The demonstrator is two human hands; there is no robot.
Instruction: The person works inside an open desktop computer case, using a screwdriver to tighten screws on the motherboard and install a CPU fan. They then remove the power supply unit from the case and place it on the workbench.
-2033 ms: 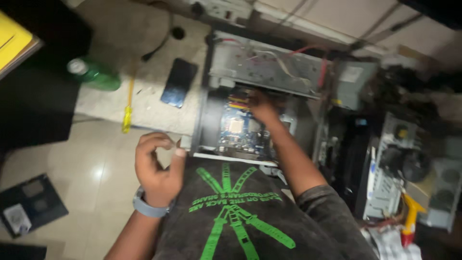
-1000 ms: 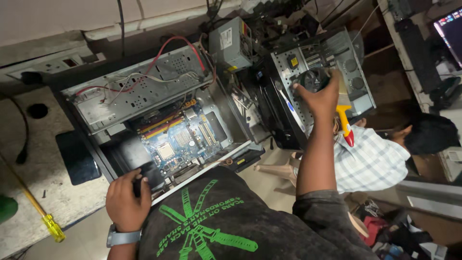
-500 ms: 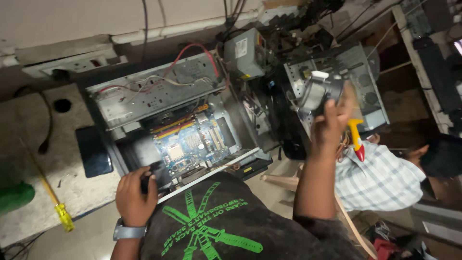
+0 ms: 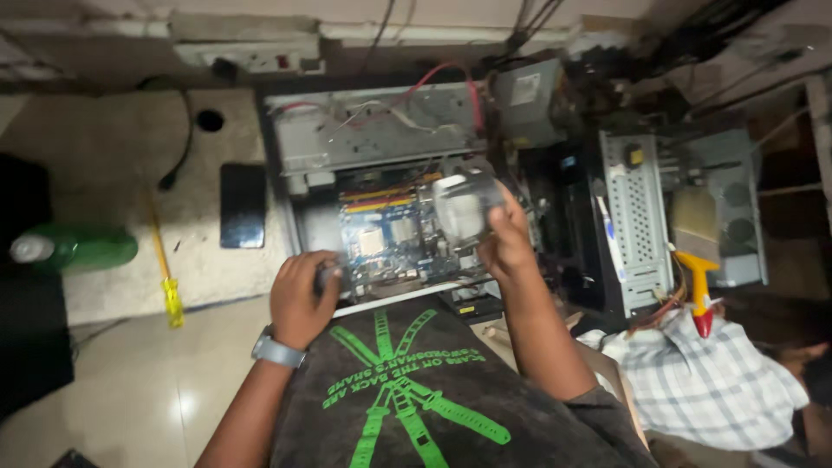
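An open desktop computer case (image 4: 373, 143) lies flat in front of me, with its blue motherboard (image 4: 386, 243) exposed. My right hand (image 4: 507, 247) holds a round CPU cooler fan (image 4: 464, 208), blurred, just above the motherboard's right side. My left hand (image 4: 302, 299), with a watch on its wrist, sits at the case's near edge, fingers closed around a small dark object (image 4: 326, 277). What that object is cannot be made out.
A second open case (image 4: 641, 217) stands to the right, with a yellow-handled tool (image 4: 698, 290) beside it. Another person in a checked shirt (image 4: 711, 386) is at lower right. A black phone (image 4: 242, 205), a yellow screwdriver (image 4: 165, 273) and a green bottle (image 4: 87, 249) lie to the left.
My right hand took the cooler fan from the second case on the right and carried it left over the motherboard. The left hand stayed at the case edge.
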